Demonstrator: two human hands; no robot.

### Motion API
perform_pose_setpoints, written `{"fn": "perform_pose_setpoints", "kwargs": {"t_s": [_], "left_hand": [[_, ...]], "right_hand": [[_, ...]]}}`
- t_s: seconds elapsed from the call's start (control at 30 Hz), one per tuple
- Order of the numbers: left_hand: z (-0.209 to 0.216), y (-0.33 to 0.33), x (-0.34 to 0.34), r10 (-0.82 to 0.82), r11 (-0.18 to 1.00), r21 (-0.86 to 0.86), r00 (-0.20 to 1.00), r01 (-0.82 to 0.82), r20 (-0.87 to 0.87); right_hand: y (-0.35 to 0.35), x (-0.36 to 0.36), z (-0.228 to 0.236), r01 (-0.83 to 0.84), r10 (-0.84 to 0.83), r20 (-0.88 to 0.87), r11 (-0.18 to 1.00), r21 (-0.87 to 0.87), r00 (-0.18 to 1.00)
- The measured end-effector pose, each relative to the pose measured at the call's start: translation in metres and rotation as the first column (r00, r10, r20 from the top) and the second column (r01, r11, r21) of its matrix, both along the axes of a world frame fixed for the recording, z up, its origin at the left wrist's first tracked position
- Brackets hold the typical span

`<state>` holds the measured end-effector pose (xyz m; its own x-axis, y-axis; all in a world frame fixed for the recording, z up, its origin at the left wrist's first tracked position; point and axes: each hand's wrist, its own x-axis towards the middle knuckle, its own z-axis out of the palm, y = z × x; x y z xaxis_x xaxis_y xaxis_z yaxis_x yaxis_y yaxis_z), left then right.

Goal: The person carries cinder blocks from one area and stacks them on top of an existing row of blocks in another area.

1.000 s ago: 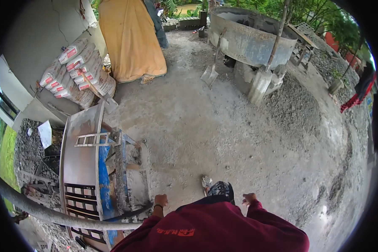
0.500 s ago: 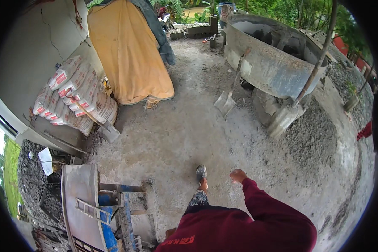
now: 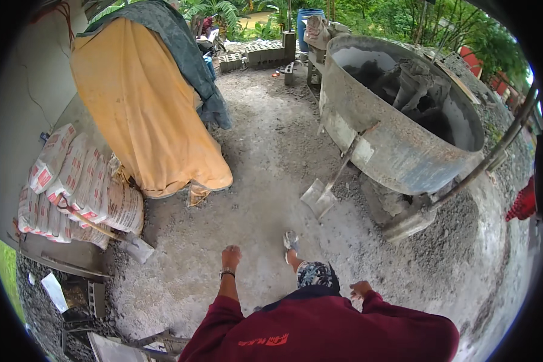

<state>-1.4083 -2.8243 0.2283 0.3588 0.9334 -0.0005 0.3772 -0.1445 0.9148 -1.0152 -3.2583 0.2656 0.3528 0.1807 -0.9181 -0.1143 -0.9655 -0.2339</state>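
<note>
Over the concrete floor, my left hand [image 3: 231,257] hangs forward, with a dark watch or bracelet at its wrist. Its back faces up and its fingers curl down out of sight, so I cannot tell whether it is open. No object shows in it. My right hand [image 3: 361,290] is low at my right side, fingers loosely apart and with nothing in it. Neither hand touches anything. Nearest ahead on the right is a shovel [image 3: 320,198], its blade on the floor and its handle leaning on a large round metal mixer drum [image 3: 398,142].
Stacked cement bags [image 3: 81,187] stand by the left wall, a second shovel [image 3: 137,246] leaning against them. An orange tarp [image 3: 151,108] covers something tall. Gravel [image 3: 449,211] and a thick pole [image 3: 495,160] lie beside the drum. Concrete blocks [image 3: 265,54] line the back.
I have moved forward: the drum, shovels and bags are closer, and the blue-framed equipment at lower left has mostly slid out of view. My left hand has come into view.
</note>
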Motion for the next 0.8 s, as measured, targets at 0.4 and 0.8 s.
{"fn": "perform_pose_setpoints", "kwargs": {"t_s": [0.4, 0.8], "left_hand": [[0.061, 0.204, 0.132, 0.095, 0.542, -0.768, 0.932, -0.343, -0.349], [-0.012, 0.443, 0.234, 0.103, 0.681, -0.653, 0.926, -0.331, -0.363]], "right_hand": [[0.428, 0.206, -0.015, -0.009, -0.011, 0.091, 0.977, 0.214, 0.996], [0.942, 0.392, 0.027, -0.055, 0.039, 0.038, 0.732, 0.68, 0.999]]}}
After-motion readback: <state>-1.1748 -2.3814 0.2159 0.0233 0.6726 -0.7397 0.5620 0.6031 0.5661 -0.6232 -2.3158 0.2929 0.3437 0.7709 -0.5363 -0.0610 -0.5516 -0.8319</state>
